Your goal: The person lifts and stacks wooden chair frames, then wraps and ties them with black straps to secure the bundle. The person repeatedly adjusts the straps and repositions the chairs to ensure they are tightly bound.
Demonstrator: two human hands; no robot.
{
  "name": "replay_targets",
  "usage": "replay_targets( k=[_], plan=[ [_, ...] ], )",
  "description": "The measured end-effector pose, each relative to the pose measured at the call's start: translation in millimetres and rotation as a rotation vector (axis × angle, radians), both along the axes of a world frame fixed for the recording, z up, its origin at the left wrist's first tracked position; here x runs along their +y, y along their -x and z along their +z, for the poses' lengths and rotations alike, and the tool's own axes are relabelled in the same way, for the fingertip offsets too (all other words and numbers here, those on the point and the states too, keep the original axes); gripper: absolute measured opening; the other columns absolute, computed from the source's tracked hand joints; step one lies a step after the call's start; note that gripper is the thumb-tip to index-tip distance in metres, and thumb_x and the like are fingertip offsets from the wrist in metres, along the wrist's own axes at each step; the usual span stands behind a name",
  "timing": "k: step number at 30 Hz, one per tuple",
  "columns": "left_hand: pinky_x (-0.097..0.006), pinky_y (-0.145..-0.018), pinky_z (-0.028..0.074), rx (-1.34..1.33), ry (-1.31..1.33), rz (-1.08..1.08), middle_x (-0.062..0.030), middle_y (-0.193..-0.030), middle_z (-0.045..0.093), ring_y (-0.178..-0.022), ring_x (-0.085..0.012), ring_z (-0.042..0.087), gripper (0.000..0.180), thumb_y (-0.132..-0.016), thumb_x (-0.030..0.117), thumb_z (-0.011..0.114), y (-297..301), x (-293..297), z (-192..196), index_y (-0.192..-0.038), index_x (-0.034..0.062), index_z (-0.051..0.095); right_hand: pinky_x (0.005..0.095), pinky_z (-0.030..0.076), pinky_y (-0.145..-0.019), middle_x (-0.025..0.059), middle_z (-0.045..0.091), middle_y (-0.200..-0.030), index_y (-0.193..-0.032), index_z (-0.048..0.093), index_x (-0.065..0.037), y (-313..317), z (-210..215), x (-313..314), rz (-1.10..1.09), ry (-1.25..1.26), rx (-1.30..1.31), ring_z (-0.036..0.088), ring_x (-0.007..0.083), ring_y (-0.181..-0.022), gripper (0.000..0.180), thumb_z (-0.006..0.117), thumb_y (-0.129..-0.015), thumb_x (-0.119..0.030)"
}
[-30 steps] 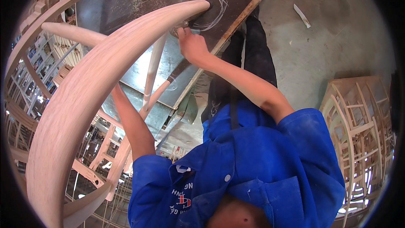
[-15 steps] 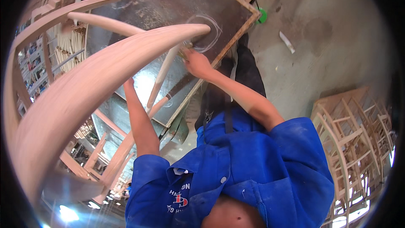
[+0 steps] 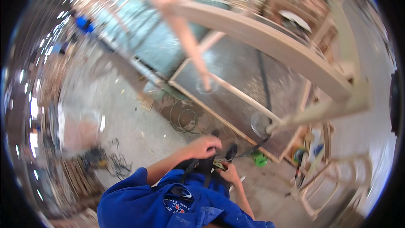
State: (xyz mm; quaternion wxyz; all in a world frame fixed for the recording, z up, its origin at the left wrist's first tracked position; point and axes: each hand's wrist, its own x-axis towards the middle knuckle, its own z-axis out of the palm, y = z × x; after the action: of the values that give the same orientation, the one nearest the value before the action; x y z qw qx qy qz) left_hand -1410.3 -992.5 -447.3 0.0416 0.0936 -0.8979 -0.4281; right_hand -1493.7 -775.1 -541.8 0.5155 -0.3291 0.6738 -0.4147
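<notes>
My left hand (image 3: 204, 147) is in front of my body, its fingers loosely curled and apart around a gap with nothing visible in it. Just to its right and a little nearer me, my right hand (image 3: 230, 173) is closed on a crumpled yellow-green piece (image 3: 218, 164), too blurred to name more exactly. Beyond both hands, a pale wooden chair-like frame (image 3: 270, 38) stands on a dark tabletop (image 3: 228, 107) with light wooden edging. Neither hand touches the frame. A dark strap or hose (image 3: 253, 148) runs from beside my right hand up to the table.
A teal-topped table (image 3: 156, 46) adjoins at the far left. Coiled hose (image 3: 183, 116) lies on the floor below the table edge. A green round object (image 3: 260, 159) is by the near table corner. More wooden frames (image 3: 333, 185) stand at the right; stacked slats (image 3: 80, 171) lie at left.
The view has swung round, and the wooden frame now lies ahead. Both hands have come away from the frame and table to the front of my body; the yellow-green piece stays in my right hand.
</notes>
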Motion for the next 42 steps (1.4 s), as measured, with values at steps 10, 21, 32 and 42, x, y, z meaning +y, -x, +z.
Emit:
replay_targets(
  k=[10, 21, 32, 42],
  plan=[
    [-0.031, -0.082, 0.048, -0.073, -0.583, 0.797, -0.0113, -0.098, 0.067, -0.091, -0.0164, 0.061, 0.039, -0.087, 0.033, 0.061, -292, 57, -48, -0.112, 0.0020, 0.061, 0.0258, 0.039, -0.050, -0.0011, 0.054, -0.060, -0.080, 0.063, -0.002, -205, 6, -117, 0.638, 0.060, -0.310, 0.049, 0.0067, -0.055, 0.009, 0.065, -0.074, -0.009],
    [-0.028, -0.084, 0.046, 0.486, -0.803, 1.517, -0.0036, -0.099, 0.064, -0.094, -0.0119, 0.057, 0.049, -0.078, 0.029, 0.072, -682, 91, -2, -0.117, 0.0026, 0.057, 0.0208, 0.042, -0.068, -0.0036, 0.059, -0.083, -0.089, 0.063, -0.007, -608, 73, -240, 1.376, -0.283, -0.529, 0.052, 0.0047, -0.077, 0.010, 0.059, -0.088, -0.017],
    [-0.031, -0.088, 0.046, 1.097, -0.913, 1.596, -0.0055, -0.102, 0.064, -0.096, -0.0148, 0.060, 0.053, -0.070, 0.012, 0.068, -852, -152, -40, -0.119, 0.0010, 0.054, 0.0217, 0.042, -0.057, -0.0035, 0.055, -0.075, -0.093, 0.063, -0.003, -805, 85, -511, 1.442, -0.250, -0.491, 0.050, 0.0050, -0.066, 0.016, 0.066, -0.084, -0.016],
    [-0.023, -0.076, 0.049, 0.897, -0.479, 2.115, -0.0049, -0.095, 0.066, -0.086, -0.0088, 0.061, 0.032, -0.079, -0.005, 0.061, -1034, -403, 25, -0.110, 0.0025, 0.059, 0.0231, 0.042, -0.052, -0.0010, 0.053, -0.069, -0.091, 0.061, -0.002, -1014, 131, -798, 1.613, -0.081, -0.353, 0.050, 0.0068, -0.060, 0.014, 0.063, -0.083, -0.012]
  ],
)
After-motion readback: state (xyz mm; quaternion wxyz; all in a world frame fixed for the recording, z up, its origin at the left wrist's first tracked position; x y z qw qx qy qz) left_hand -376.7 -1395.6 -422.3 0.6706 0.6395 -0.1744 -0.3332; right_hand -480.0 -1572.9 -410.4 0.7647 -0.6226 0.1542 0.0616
